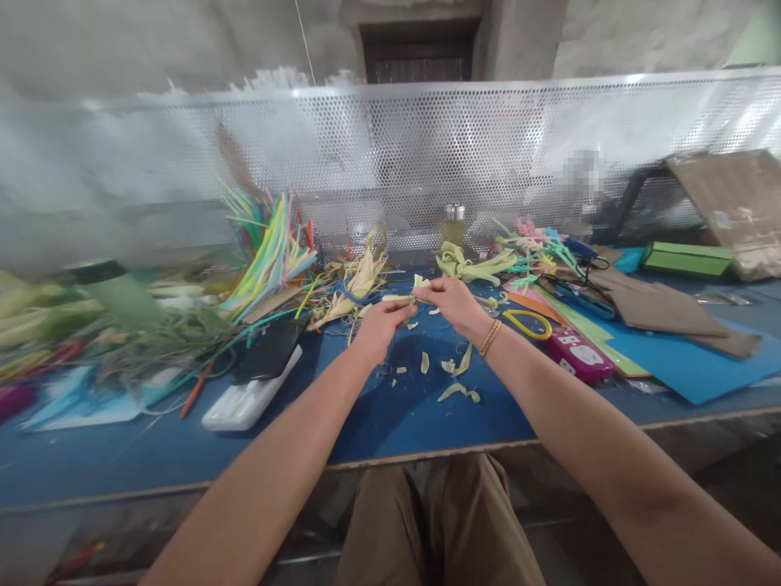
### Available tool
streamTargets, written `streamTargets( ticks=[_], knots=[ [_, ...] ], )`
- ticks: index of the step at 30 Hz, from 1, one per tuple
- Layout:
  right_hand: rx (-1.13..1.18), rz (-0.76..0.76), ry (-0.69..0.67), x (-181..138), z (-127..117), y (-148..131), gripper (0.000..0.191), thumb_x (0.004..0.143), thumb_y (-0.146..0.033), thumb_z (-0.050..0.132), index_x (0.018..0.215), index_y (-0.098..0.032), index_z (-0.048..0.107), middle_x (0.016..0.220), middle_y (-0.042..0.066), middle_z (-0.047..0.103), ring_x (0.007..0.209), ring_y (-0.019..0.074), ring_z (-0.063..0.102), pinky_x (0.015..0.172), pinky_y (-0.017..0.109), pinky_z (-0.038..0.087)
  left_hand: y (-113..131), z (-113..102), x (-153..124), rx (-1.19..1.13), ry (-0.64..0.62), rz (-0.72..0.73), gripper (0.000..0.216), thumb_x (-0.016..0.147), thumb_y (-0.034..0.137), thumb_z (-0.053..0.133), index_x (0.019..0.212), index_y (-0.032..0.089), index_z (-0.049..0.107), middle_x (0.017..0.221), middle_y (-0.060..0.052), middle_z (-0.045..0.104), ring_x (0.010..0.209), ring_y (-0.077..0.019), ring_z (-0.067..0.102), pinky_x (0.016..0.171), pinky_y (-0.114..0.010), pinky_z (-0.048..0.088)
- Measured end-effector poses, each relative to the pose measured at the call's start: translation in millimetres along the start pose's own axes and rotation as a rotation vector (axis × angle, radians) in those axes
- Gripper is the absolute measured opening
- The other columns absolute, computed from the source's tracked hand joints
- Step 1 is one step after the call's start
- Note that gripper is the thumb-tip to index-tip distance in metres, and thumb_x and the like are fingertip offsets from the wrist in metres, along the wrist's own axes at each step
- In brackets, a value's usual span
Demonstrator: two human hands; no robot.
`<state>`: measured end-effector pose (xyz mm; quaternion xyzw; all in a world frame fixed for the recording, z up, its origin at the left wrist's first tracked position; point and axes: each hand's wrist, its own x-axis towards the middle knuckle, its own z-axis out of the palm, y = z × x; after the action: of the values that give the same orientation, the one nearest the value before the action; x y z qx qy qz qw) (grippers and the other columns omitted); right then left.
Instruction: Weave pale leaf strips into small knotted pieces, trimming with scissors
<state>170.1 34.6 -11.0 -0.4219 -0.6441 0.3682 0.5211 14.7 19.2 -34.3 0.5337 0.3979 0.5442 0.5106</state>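
Pale green and slightly curled, a small husk strip (421, 282) is pinched at the nearly meeting fingertips of a person's left hand (377, 324) and right hand (455, 303), above a blue tabletop (394, 431) scattered with husk scraps (425, 363). Beyond stands a perforated metal panel (415, 163).

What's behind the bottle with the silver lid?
Behind the bottle stands a metal panel full of little holes. The bottle covers the bit straight behind it, so I can't tell what's there.
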Motion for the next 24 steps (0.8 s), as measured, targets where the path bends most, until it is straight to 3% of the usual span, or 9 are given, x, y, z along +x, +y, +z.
streamTargets(
  ticks=[5,9,14,24],
  knots=[
    [-0.124,-0.033,-0.026,1,-1,3,0.037,0.067,-0.051,0.07,0.062,-0.015,0.061,0.057,-0.003,0.047,0.057,0.0095,0.036,0.056,0.026,0.029,-1,-4,2,0.15,0.04,0.15,0.023,0.054,0.028,0.083,0.071,0.016,0.072,0.073,-0.002,0.069,0.071,-0.0173,0.058,0.072,-0.031,0.042],
    [-0.172,-0.023,0.009,3,-2,7,0.034,0.07,-0.048,0.065,0.06,-0.017,0.055,0.054,-0.005,0.041,0.054,0.0086,0.032,0.054,0.026,0.025,5,-7,1,0.275,-0.011,0.12,0.027,0.062,0.037,0.079,0.082,0.017,0.077,0.08,-0.005,0.073,0.076,-0.0196,0.061,0.077,-0.033,0.043],
    [-0.223,-0.026,0.066,3,-4,6,0.035,0.072,-0.046,0.064,0.058,-0.018,0.049,0.054,-0.006,0.038,0.053,0.0083,0.031,0.054,0.027,0.025,11,-8,-2,0.168,0.067,0.095,0.025,0.066,0.04,0.077,0.08,0.02,0.077,0.081,-0.004,0.073,0.074,-0.0185,0.059,0.069,-0.03,0.042],
    [-0.208,-0.016,-0.086,-3,-3,1,0.043,0.07,-0.056,0.067,0.057,-0.018,0.052,0.054,-0.005,0.037,0.055,0.0093,0.029,0.052,0.028,0.024,10,-9,2,0.125,0.113,0.076,0.021,0.062,0.037,0.081,0.067,0.019,0.071,0.064,-0.001,0.063,0.061,-0.0134,0.05,0.059,-0.027,0.036]
  ],
)
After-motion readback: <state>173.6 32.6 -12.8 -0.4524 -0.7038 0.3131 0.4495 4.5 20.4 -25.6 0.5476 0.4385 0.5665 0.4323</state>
